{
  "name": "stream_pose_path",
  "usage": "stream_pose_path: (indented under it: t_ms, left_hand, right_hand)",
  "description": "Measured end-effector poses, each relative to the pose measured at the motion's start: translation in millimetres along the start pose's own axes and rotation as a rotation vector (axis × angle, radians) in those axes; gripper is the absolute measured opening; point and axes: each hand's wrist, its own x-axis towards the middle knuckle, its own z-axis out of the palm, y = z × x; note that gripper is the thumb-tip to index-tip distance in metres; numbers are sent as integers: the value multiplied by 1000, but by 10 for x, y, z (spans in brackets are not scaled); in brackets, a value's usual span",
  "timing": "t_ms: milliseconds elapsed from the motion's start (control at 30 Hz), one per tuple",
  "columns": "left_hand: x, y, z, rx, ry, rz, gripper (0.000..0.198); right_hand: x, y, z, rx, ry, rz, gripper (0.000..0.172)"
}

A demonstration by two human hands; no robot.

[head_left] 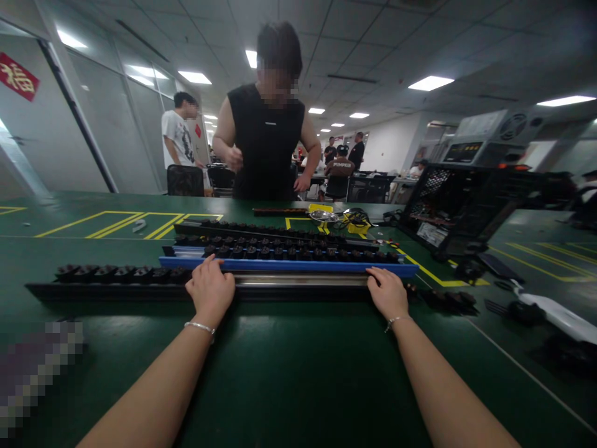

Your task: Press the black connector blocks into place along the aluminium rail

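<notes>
My left hand [211, 291] and my right hand [386, 292] both rest on a long rail [298, 280] with a silver middle strip that lies across the green table [289, 367]. Each wrist wears a thin bracelet. Just behind the hands lies a blue rail [289, 266] carrying a row of black round parts [280, 252]. The near rail holds black parts [116, 272] at its left end and a few at its right end [448, 297]. Fingers are curled over the near rail's edge.
More black rails [261, 231] lie farther back. A person in a black sleeveless top [265, 143] stands across the table. A black mesh crate [461, 205] sits at right, with a metal dish [323, 216], cables and yellow floor-style markings. Other people stand behind.
</notes>
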Motion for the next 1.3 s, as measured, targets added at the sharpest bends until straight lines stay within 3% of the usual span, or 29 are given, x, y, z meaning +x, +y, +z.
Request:
stream_pose_path:
  t_ms: [200, 567, 933, 1100, 1300]
  left_hand:
    - [-14, -13, 17, -2, 8, 71, 38]
    - [24, -48, 78, -72, 64, 57, 38]
    - [-2, 16, 55, -36, -41, 66, 34]
    - [-36, 53, 38, 73, 10, 37, 40]
    - [-31, 78, 3, 93, -65, -1, 43]
  right_hand:
    - [-5, -23, -11, -9, -15, 9, 38]
    - [-12, -53, -18, 5, -5, 14, 37]
    - [-6, -46, -32, -4, -23, 18, 38]
    - [-6, -41, -37, 3, -22, 17, 37]
    - [-13, -44, -19, 4, 13, 8, 36]
